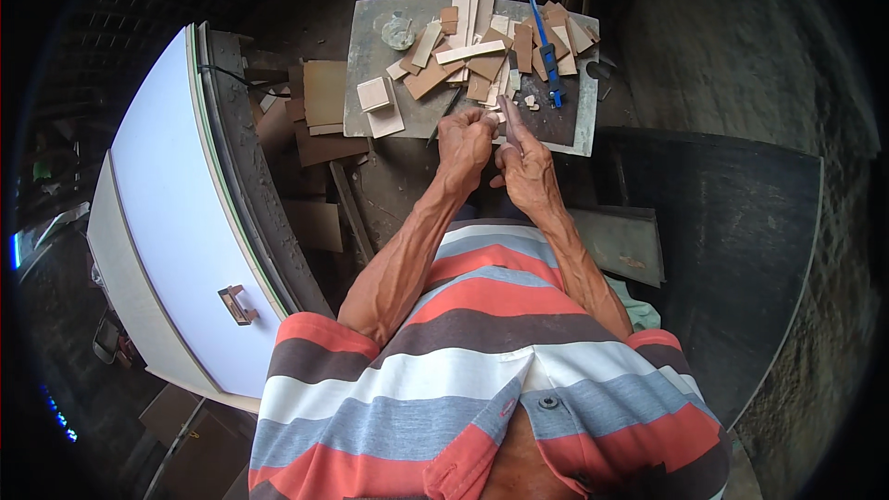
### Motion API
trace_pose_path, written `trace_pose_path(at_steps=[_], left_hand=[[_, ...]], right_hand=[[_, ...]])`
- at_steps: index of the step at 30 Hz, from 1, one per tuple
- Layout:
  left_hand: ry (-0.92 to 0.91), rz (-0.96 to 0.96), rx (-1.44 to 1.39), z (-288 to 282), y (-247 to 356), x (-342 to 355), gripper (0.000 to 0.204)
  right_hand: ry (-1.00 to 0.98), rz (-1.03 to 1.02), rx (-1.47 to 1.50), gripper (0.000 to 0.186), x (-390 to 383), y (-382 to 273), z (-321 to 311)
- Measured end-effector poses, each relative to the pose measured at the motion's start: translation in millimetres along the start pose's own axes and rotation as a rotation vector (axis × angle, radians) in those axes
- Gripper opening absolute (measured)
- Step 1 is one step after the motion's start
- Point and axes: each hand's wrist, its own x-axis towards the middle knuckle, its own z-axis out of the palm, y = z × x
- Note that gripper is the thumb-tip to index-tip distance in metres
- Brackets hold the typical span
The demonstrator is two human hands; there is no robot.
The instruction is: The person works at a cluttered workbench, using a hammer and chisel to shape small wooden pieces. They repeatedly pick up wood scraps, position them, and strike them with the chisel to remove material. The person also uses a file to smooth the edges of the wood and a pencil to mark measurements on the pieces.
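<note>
Both my hands meet at the near edge of a low, worn work board. My left hand (466,141) is closed, its thumb and fingertips pressed together beside the right fingertips. My right hand (530,165) has its index finger stretched forward while other fingers curl in. Anything between the fingertips is too small or hidden to make out. Just beyond lie small pale wood offcuts (532,103) and a heap of thin wood strips (470,51). A blue caliper-like tool (550,65) lies right of the heap. Small wood blocks (375,94) sit stacked on the left.
The work board (370,14) also carries a whitish lump (398,32). At left stands a large white panel (171,185) with a small brown bracket-like piece (238,306) on it. Brown sheet pieces (324,97) lie beside the board. A big dark panel (732,241) leans at right.
</note>
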Motion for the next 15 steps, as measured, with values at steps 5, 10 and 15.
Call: trace_pose_path(at_steps=[5,10,15], left_hand=[[0.014,0.003,-0.008,3,1,-1,0.013],[0.032,-0.083,-0.166,5,4,-2,0.008],[0.052,-0.070,-0.127,7,4,0,0.005]], right_hand=[[-0.001,-0.037,0.008,0.066,-5,13,2],[0.072,-0.149,-0.123,0.064,9,21,4],[-0.018,0.028,-0.052,0.068,2,13,0]])
